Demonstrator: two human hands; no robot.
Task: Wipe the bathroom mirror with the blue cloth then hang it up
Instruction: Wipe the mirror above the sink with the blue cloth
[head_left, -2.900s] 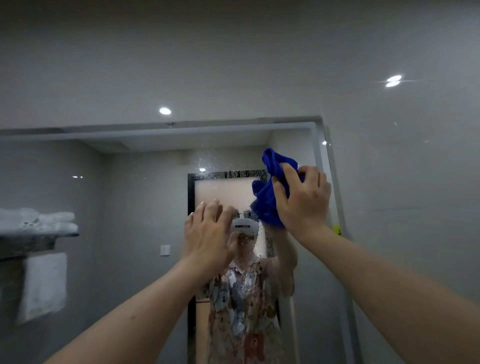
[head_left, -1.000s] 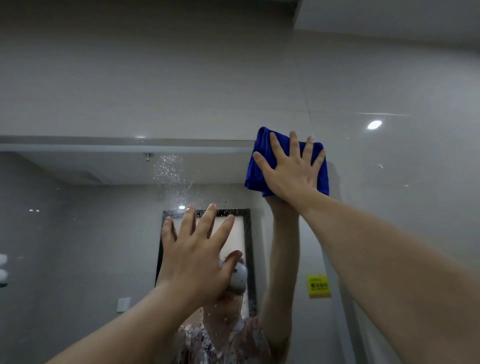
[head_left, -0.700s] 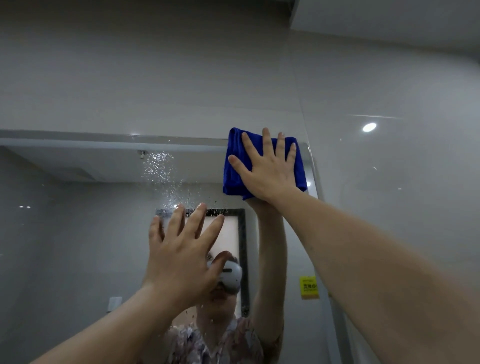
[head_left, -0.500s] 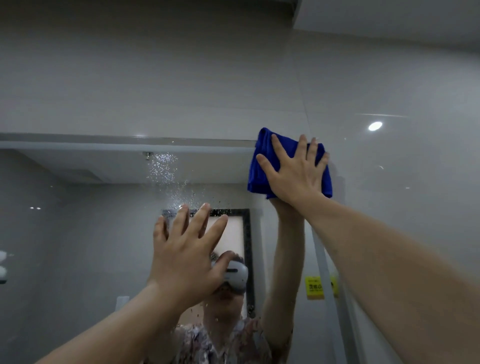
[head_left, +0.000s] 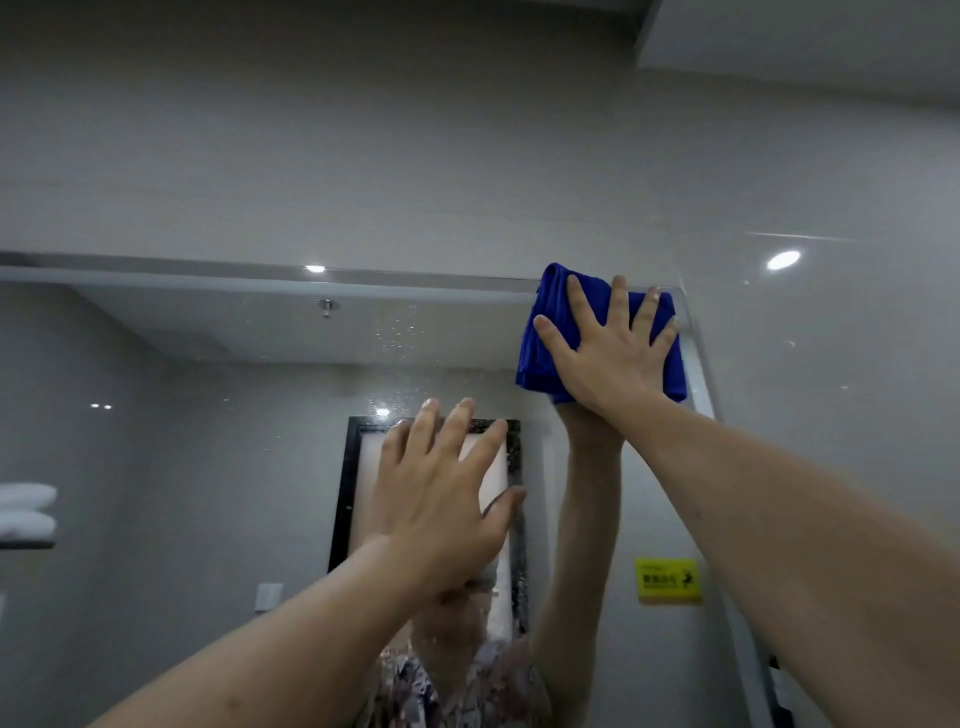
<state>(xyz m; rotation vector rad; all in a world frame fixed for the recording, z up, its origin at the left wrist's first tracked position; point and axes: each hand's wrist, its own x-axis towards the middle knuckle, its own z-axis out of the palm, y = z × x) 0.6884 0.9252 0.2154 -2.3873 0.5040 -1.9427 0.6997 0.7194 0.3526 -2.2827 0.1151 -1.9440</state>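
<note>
Blue cloth (head_left: 540, 332) sits pinned at the mirror's (head_left: 208, 441) two o'clock corner under my flat, spread right hand (head_left: 608, 353), left hand (head_left: 441, 499) spread, holding nothing.

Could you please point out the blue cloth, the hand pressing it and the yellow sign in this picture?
blue cloth (head_left: 540, 338): head view, on its folded left part beside the fingers.
right hand (head_left: 608, 358): head view, on the back of the hand.
yellow sign (head_left: 667, 580): head view, on its printed face.
</note>
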